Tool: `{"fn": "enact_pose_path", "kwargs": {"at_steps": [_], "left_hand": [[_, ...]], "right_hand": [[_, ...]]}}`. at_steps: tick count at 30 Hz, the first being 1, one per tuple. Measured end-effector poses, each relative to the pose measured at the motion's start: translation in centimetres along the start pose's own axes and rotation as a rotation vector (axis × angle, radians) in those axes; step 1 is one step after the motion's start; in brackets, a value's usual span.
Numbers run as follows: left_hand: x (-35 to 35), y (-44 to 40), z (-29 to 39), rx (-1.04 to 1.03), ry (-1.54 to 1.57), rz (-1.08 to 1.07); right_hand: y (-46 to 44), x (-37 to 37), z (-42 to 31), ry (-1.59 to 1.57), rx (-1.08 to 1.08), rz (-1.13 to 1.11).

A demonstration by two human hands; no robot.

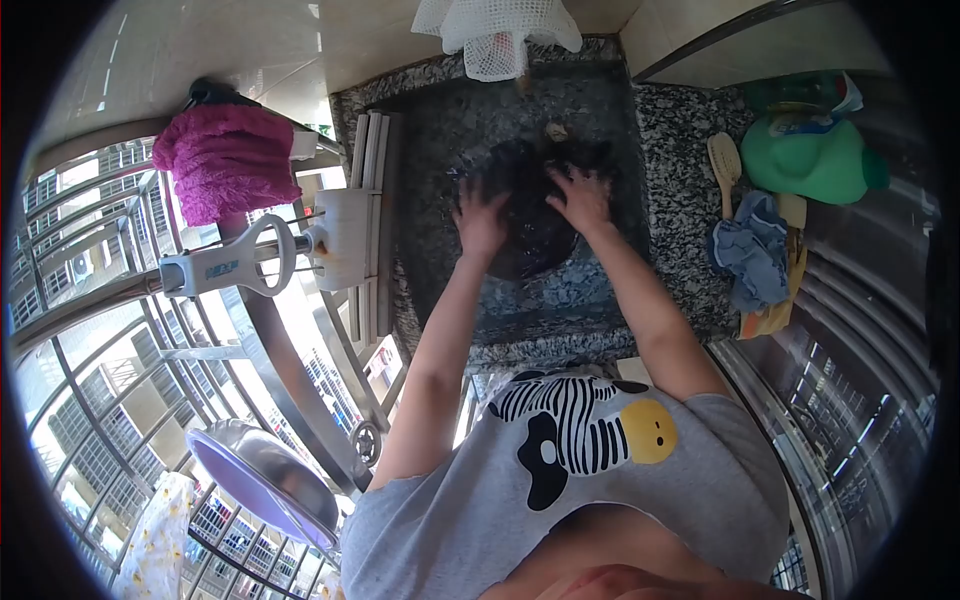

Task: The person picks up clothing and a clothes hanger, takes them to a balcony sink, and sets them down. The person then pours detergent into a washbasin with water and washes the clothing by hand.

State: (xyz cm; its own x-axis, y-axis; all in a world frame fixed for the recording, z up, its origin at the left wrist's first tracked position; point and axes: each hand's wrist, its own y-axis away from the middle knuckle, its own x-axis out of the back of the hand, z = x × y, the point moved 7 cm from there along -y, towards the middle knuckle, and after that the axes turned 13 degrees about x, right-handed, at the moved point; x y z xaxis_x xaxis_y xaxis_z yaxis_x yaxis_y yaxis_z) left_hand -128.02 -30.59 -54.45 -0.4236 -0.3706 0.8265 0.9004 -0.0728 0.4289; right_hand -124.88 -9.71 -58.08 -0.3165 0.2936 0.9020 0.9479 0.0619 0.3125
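Note:
A dark, wet bundle that looks like cloth (pixel 532 235) lies in the dark stone sink (pixel 430 290); its exact kind I cannot make out. My left hand (pixel 482 215) rests at the bundle's left side with its fingers spread. At the right edge, my right hand (pixel 584 198) also has its fingers apart, touching or just over the cloth. Neither hand is closed around anything. A small pale object (pixel 556 131) sits beyond the bundle, too small to name.
White mesh (pixel 495 40) hangs over the sink's far edge. On the right granite counter (pixel 685 200) are a brush (pixel 723 165), a crumpled blue-grey cloth (pixel 755 250) and a green bottle (pixel 815 158). To the left are a pink towel (pixel 225 165), railings and basins (pixel 265 475).

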Motion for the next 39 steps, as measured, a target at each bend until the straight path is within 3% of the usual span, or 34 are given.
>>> {"fn": "enact_pose_path", "kwargs": {"at_steps": [2, 5, 6, 8, 10, 11, 14, 16, 18, 21, 22, 23, 25, 27, 28, 29, 31, 32, 35, 38, 39], "left_hand": [[-0.3, -2.4, -1.1, 0.099, 0.131, -0.005], [-2.8, -2.7, 1.1, 0.342, 0.951, -0.464], [-3.3, -2.3, 2.9, 0.423, 1.228, -0.617], [-3.1, -2.6, 6.4, 0.551, 1.781, -0.920], [-2.1, -2.8, 7.4, 0.531, 1.860, -1.004], [-1.8, -2.8, 7.8, 0.518, 1.898, -1.049], [-2.5, -2.6, 7.2, 0.488, 1.897, -0.857], [-3.5, -1.6, 6.5, 0.474, 1.892, -0.730], [-3.6, -1.4, 6.1, 0.453, 1.884, -0.603], [-1.7, -4.3, 4.0, 0.449, 0.482, -0.374], [2.7, -2.7, 6.1, 0.432, 0.261, -0.377], [3.8, -2.2, 6.2, 0.299, 0.329, -0.271], [5.6, -1.5, 5.7, 0.030, 0.454, -0.050], [6.0, -0.6, 4.3, -0.025, 0.311, 0.149], [6.0, 0.2, 3.8, -0.051, 0.240, 0.243], [4.8, 0.6, 3.7, -0.009, 0.143, 0.149], [1.7, 2.3, 3.8, 0.077, -0.053, -0.045], [0.3, 3.0, 4.0, 0.004, -0.054, -0.072], [-5.6, 2.1, 1.1, -0.196, -0.302, -0.201], [-1.8, 0.6, 0.7, 0.047, -0.361, -0.445], [-1.7, -0.6, -0.7, 0.075, -0.050, -0.278]], "right_hand": [[-1.9, -0.8, 2.5, -0.102, -0.229, -0.084], [-1.6, 0.8, 0.6, -0.489, -0.495, 0.486], [-2.5, -2.9, 0.8, -0.896, -0.472, 0.456], [0.7, 3.9, -5.7, -1.518, -0.362, 0.341], [3.8, 8.0, -8.9, -0.943, -0.166, 0.446], [5.0, 9.8, -10.6, -0.842, -0.017, 0.489], [5.5, 12.4, -12.2, -0.648, 0.028, 0.546], [3.8, 13.9, -11.6, -0.379, 0.087, 0.685], [2.9, 14.0, -10.2, -0.373, 0.044, 0.768], [3.0, 12.3, -6.9, -0.323, -0.122, 0.804], [3.2, 10.8, -4.8, -0.250, -0.205, 0.786], [3.7, 9.7, -2.8, -0.177, -0.287, 0.774], [5.4, 7.2, -1.0, -0.007, -0.233, 0.525], [5.7, 5.6, -0.8, 0.044, -0.173, 0.066], [6.2, 6.6, -1.2, 0.012, -0.142, -0.268], [6.7, 6.6, -1.6, -0.017, -0.105, -0.595], [4.0, 8.6, -1.1, -0.037, -0.164, -0.323], [2.9, 9.5, -1.0, -0.047, -0.194, -0.187], [0.6, 6.1, -3.6, 0.200, 0.087, 0.238], [-0.1, 2.0, -3.1, 0.258, 0.411, 0.007], [-0.6, 2.1, -2.0, 0.198, 0.268, 0.044]]}}
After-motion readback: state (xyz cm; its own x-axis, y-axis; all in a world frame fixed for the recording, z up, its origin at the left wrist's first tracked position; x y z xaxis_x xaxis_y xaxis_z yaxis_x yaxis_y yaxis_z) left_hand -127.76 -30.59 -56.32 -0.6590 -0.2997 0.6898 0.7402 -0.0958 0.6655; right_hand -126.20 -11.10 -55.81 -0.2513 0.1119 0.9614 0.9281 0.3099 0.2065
